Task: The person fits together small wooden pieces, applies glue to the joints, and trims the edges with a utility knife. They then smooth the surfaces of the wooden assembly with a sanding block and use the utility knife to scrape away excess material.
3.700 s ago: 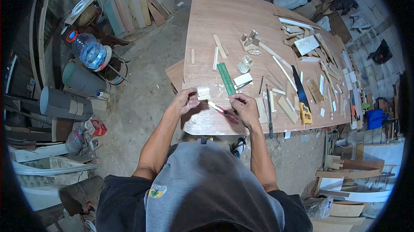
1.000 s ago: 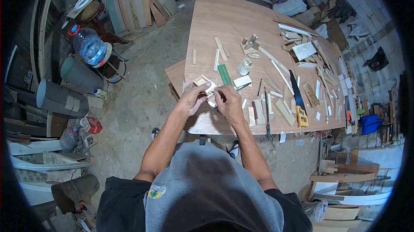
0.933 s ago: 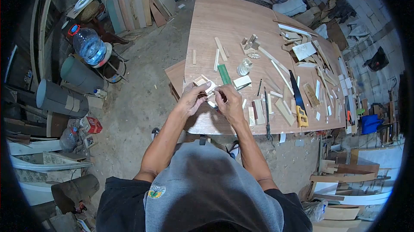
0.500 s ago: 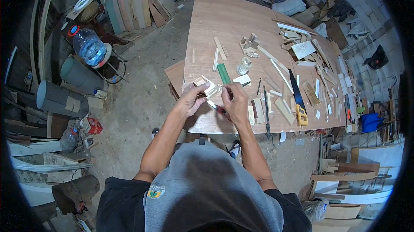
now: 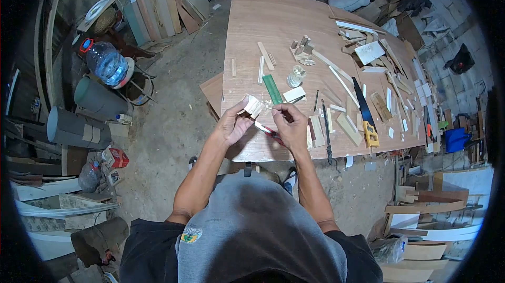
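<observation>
My left hand (image 5: pixel 231 124) holds a small pale wooden piece (image 5: pixel 254 105) between thumb and fingers above the table's near left part. To its right, my right hand (image 5: pixel 290 124) is closed in a pinch around something thin and light, too small to make out, close to the wooden piece. A green strip (image 5: pixel 272 89) lies just beyond the hands. Beside it are a glass jar (image 5: pixel 296 76) and a white-topped block (image 5: pixel 294 94). Under the hands, a red and dark tool (image 5: pixel 271 132) is partly hidden.
Wood offcuts (image 5: pixel 350 128) and a yellow-handled saw (image 5: pixel 370 135) lie on the right of the wooden table (image 5: pixel 263 15). A small wooden assembly (image 5: pixel 301 48) stands farther back. Left of the table, a large water bottle (image 5: pixel 107 63) rests on a stool.
The wooden piece has been tilted in my left hand, so its open hollow no longer shows. My right hand has shifted slightly right and down. The view has moved a little.
</observation>
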`<action>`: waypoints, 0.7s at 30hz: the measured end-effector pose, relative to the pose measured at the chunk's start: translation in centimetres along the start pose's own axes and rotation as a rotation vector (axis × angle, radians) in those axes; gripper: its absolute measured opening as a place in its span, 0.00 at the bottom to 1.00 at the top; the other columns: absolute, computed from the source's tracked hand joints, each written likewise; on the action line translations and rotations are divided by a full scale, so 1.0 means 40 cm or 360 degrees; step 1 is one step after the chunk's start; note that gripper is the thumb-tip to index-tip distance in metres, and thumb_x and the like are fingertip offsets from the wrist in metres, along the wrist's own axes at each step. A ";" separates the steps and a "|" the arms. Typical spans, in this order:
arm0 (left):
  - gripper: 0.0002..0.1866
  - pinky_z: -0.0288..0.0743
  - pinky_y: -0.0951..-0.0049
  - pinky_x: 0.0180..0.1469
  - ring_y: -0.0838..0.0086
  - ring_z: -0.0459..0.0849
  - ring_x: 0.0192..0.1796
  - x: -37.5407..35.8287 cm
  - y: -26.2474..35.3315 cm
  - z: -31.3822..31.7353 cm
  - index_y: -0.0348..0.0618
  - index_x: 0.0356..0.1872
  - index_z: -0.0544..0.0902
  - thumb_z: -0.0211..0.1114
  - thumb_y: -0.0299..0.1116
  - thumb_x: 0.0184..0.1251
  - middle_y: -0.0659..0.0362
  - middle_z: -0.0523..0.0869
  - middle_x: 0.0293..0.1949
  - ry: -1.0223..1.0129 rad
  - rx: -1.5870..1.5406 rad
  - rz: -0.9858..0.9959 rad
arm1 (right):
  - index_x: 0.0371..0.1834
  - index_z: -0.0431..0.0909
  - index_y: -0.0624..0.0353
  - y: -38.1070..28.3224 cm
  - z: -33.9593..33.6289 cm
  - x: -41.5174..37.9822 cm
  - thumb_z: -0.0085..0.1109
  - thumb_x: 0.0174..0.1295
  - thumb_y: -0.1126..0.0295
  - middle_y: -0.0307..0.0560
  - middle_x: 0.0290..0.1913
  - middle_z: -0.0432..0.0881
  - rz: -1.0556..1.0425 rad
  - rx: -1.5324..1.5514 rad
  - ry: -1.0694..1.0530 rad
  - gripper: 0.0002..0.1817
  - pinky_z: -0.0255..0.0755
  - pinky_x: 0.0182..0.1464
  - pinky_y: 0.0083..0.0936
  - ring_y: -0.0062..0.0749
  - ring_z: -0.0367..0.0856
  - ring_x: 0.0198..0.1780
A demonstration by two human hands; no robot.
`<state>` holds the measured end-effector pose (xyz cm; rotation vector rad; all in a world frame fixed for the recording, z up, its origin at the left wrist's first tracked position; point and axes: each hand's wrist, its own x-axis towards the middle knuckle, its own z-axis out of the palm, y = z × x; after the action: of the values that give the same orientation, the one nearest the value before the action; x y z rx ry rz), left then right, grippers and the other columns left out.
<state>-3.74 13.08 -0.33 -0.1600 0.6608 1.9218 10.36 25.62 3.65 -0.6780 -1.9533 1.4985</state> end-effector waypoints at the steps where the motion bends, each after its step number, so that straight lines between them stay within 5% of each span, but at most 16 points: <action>1: 0.22 0.81 0.70 0.59 0.67 0.86 0.52 -0.001 0.001 0.001 0.34 0.55 0.78 0.72 0.37 0.67 0.52 0.85 0.50 0.0000 0.0003 0.0000 | 0.42 0.85 0.65 0.001 0.002 0.001 0.64 0.63 0.74 0.42 0.35 0.85 -0.0054 -0.0052 -0.0008 0.07 0.74 0.37 0.19 0.18 0.79 0.33; 14: 0.19 0.84 0.66 0.56 0.67 0.85 0.52 0.001 -0.019 -0.013 0.33 0.55 0.76 0.69 0.33 0.70 0.50 0.83 0.50 -0.0014 0.0000 0.0075 | 0.43 0.85 0.66 -0.016 0.044 -0.014 0.64 0.62 0.75 0.49 0.36 0.88 0.0014 -0.0061 0.0042 0.08 0.78 0.37 0.22 0.25 0.85 0.34; 21: 0.18 0.85 0.68 0.54 0.69 0.86 0.50 -0.009 -0.018 0.004 0.35 0.54 0.78 0.70 0.32 0.68 0.53 0.84 0.49 -0.0007 0.0098 0.0151 | 0.41 0.85 0.66 -0.011 0.057 -0.005 0.66 0.59 0.78 0.55 0.39 0.88 -0.0355 -0.0312 0.0193 0.08 0.80 0.39 0.30 0.39 0.88 0.36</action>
<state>-2.91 13.11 -0.32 -0.0867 0.7348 1.9897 8.87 23.85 3.58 -0.5953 -2.0243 1.1187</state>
